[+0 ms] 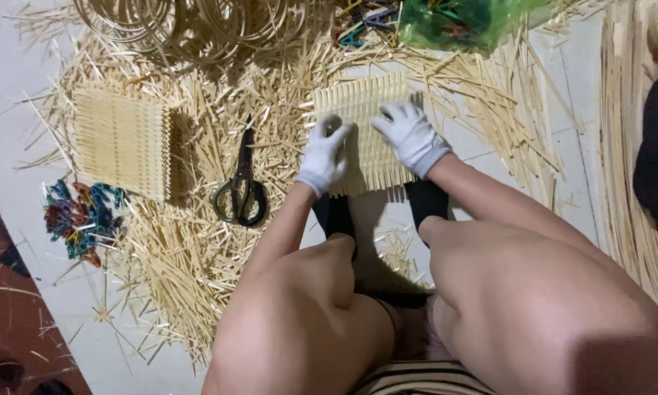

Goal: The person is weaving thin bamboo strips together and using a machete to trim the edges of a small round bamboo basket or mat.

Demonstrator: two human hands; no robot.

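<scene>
Two woven mats (364,132) (123,140), one pair of scissors (243,186) (black-handled), two gloved hands (324,155) (412,136).

One view only, from the head camera, and it looks steeply down past the person's bare knees (329,292) to the floor (7,139) right in front. It sits close: the gloved hands fill the upper middle, the knees crowd the bottom edge. The frame's top lies farthest from the person; with no second view, nothing overlaps.

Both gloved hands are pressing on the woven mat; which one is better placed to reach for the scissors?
Probably the left hand: the scissors lie just to its left on the straw, while the right hand sits farther away on the woven mat.
</scene>
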